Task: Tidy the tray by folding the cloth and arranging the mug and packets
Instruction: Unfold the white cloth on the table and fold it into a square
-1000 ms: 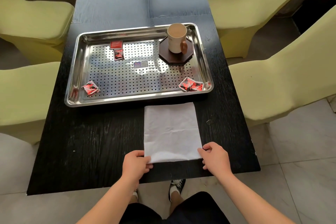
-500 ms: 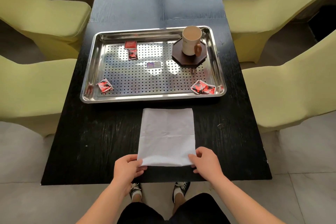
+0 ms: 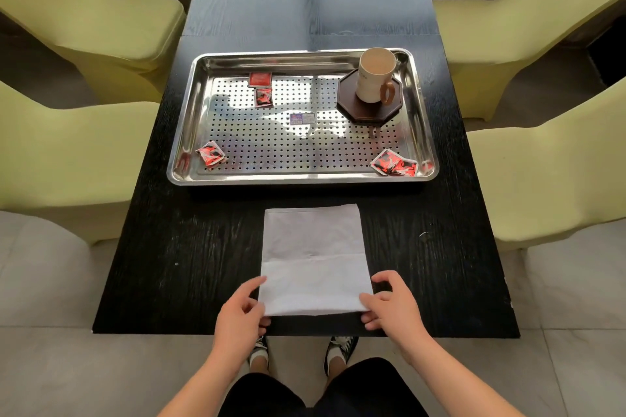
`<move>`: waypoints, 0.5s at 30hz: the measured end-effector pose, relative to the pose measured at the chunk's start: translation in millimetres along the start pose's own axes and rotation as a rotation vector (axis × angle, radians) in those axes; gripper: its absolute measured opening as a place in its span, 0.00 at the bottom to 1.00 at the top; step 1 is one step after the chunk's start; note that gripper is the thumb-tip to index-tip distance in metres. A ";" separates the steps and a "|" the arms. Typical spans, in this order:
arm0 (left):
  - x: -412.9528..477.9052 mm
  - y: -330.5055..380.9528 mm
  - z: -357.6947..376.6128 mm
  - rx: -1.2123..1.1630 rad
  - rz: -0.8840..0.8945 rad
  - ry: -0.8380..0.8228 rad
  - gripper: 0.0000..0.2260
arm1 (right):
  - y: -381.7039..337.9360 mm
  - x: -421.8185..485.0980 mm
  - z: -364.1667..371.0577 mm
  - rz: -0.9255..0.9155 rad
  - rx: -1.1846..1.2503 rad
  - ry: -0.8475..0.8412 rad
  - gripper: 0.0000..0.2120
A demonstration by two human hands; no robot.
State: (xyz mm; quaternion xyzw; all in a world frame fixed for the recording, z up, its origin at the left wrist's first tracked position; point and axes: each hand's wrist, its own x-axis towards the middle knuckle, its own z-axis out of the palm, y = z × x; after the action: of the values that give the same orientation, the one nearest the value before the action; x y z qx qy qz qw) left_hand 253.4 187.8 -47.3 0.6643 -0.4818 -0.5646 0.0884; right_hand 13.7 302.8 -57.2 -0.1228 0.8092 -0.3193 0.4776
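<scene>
At the near edge of the bench (image 3: 169,264), the two near corners of the white cloth (image 3: 313,257) are being held, one by the left hand (image 3: 237,313) and one by the right hand (image 3: 394,310). Compared with the views from a moment ago, both index fingers are being raised and spread, where they were being kept curled against the corners. The thumbs and lower fingers appear to be closed on the fabric, so each grip is being read as clamped on a cloth corner. The cloth is being shown in the same place and shape as before: a narrow, already folded rectangle, lying flat with a crease across its middle. This is being judged as a re-seating of the grip ahead of a further fold, near edge toward far edge.

Relative to the grip, the cloth is lying between the two hands and extending away from them toward the steel tray (image 3: 305,179), which it is not touching.

Farther out, the tray's contents are being left untouched. Red packets are lying scattered at the near left (image 3: 210,154), at the near right (image 3: 394,163) and at the far left (image 3: 264,97). The mug (image 3: 374,76) is standing upright on a dark octagonal coaster (image 3: 352,105) in the far right corner. The arranging step is being judged as not yet begun.
</scene>
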 end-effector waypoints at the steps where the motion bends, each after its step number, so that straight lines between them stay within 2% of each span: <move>1: -0.8 -0.5 -0.5 0.035 0.003 -0.025 0.18 | 0.9 -1.1 -1.1 -0.025 0.004 -0.002 0.16; 5: -4.7 -6.5 -3.0 0.053 -0.040 -0.073 0.12 | 7.2 -5.5 -3.7 -0.103 -0.042 -0.018 0.13; 9: -7.3 -6.8 -11.2 -0.046 -0.083 -0.064 0.16 | 14.3 -8.6 -4.2 -0.052 0.045 -0.071 0.06; 12: -6.7 -4.9 -18.6 -0.050 -0.055 -0.085 0.22 | 14.5 -8.7 -9.1 0.021 0.237 -0.093 0.13; 15: -4.2 -3.7 -24.4 0.047 0.023 -0.121 0.24 | 11.9 -8.3 -14.3 -0.041 0.147 -0.110 0.23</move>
State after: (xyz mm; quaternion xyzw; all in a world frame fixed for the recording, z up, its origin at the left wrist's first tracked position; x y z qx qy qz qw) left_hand 276.2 182.4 -38.5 0.6252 -0.5071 -0.5912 0.0502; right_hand 7.1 321.8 -54.1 -0.1213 0.7535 -0.3805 0.5223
